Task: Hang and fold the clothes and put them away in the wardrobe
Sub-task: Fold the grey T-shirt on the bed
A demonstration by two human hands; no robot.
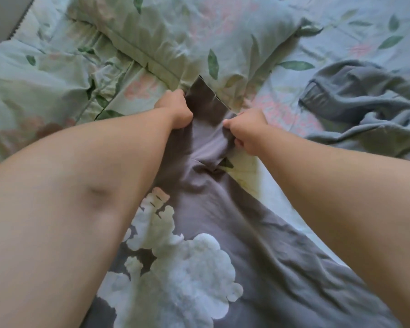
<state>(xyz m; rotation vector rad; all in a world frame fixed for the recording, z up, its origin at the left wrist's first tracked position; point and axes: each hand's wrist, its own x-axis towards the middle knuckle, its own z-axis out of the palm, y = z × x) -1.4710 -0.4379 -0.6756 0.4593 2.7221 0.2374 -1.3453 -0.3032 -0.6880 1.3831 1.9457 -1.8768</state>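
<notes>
Dark grey garment point(225, 209), prob a tee, w/ big white print point(182, 263), lies spread on the bed point(346, 34). Its wide part is toward the camera and its narrow far end is up by the pillow point(175, 36). Left grip point(175, 110) fists the left edge of that narrow end, fingers curled round the fabric. Right grip point(245, 131) pinches the right edge, thumb + fingers bunched on cloth. Both hold the garment, hands close together, cloth b/w them a bit slack. Reads as a straighten/fold step, early in the task: nothing folded yet, wardrobe not in view. Second grey garment point(365, 102) sits crumpled on the bed to the right, well apart, untouched. Risks: uneven pull b/w the hands could skew the fold line or twist the cloth. Creases across the wide part prob get trapped in the fold if not smoothed. Thin fabric may slip from the right pinch. Far end could snag at the pillow edge; touching or just beside, can't tell. Forearms hide part of the left side.
</notes>
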